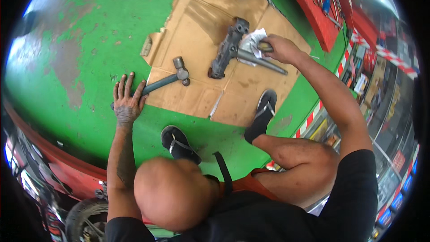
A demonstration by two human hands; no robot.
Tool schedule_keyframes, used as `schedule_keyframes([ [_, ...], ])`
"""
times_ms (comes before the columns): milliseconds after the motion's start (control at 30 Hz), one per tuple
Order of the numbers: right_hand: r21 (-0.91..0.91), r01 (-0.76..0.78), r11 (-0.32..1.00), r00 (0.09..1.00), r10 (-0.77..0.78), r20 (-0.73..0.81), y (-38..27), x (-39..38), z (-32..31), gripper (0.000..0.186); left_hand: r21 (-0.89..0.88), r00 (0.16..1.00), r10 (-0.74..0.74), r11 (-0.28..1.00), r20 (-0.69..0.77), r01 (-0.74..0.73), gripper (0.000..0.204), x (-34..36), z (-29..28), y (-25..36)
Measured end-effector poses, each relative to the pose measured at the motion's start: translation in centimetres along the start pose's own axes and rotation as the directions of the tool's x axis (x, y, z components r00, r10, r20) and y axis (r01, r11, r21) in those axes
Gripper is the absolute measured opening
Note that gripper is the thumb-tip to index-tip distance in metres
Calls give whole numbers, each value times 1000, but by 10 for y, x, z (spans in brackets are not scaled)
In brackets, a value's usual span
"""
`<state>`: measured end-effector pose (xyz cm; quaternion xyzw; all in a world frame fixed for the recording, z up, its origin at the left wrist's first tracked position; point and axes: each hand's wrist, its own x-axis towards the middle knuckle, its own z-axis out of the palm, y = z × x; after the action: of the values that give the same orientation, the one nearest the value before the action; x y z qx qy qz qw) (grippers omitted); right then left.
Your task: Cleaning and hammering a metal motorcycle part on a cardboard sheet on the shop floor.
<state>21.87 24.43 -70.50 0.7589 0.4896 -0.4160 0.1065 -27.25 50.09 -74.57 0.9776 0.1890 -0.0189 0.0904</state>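
View: I look down through the head camera at a person whose two bare hands reach over a green floor (112,13).
Left hand (127,105): It lies across the handle of a hammer (163,82), fingers straight and spread wide. I see no closed grip.
Right hand (285,50): Its fingers curl closed around a short, brownish, rounded piece (266,46) whose kind I cannot make out. A crumpled white cloth (253,42) is just beside it; I cannot tell whether the fingers pinch that too.
Hammer: It has a ball-ended metal head, which rests on the cardboard (179,101). The handle slants down to the left, past the cardboard's edge and under the left hand.
Metal part (224,56): It lies on the cardboard, right of the hammer and well apart from it. A dark, grimy crosspiece joins a grey rod, making a T; the rod points right, with white cloth showing on both sides.
Feet: Two dark sandals (174,140) with pale straps stand near the cardboard's lower edge.
Upper right: A red tray (323,36) carries spanners and a blue-handled tool (326,1).
Lower left: A black wheel (74,219) shows beside a red ledge (67,170).
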Motion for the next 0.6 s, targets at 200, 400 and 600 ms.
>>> schedule_keyframes([
  [200, 99, -255, 962, 922, 273, -273, -71, -51, 49, 45, 23, 990, -13, 1000, 140, 10, 46, -10, 9, -5],
  [400, 379, -375, 846, 878, 455, -148, -164, -134, 145, 43, 42, 990, 19, 999, 141, -25, 47, -12, 8, -2],
  [600, 796, -594, 116, 187, 982, -4, -122, -178, 265, 62, -108, 984, 89, 991, 154, -73, 43, -1, 0, 1],
])
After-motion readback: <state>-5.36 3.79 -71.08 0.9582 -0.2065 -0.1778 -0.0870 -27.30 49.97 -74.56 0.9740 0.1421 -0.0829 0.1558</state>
